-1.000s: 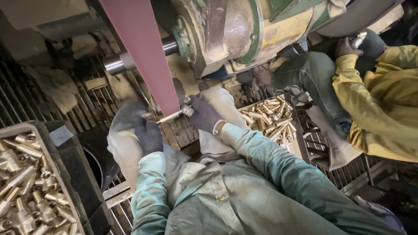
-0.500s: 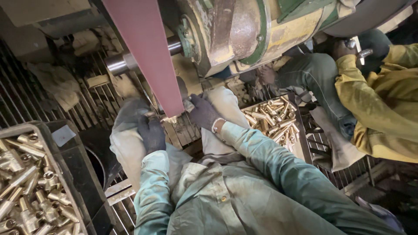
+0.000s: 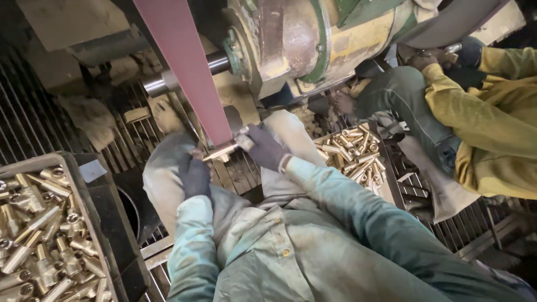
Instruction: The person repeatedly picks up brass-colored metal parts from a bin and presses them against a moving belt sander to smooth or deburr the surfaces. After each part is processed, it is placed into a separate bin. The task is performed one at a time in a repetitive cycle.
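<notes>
Pressing a brass fitting (image 3: 222,149) against the pink sanding belt (image 3: 190,72), the gloved left hand (image 3: 194,175) and right hand (image 3: 267,148) grip its ends closed, apparently mid-polish, calling for steady turning.

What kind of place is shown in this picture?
Probably a metal-finishing workshop: a powered abrasive belt, a brass part held against it by both gloved hands, and crates of brass fittings.
</notes>
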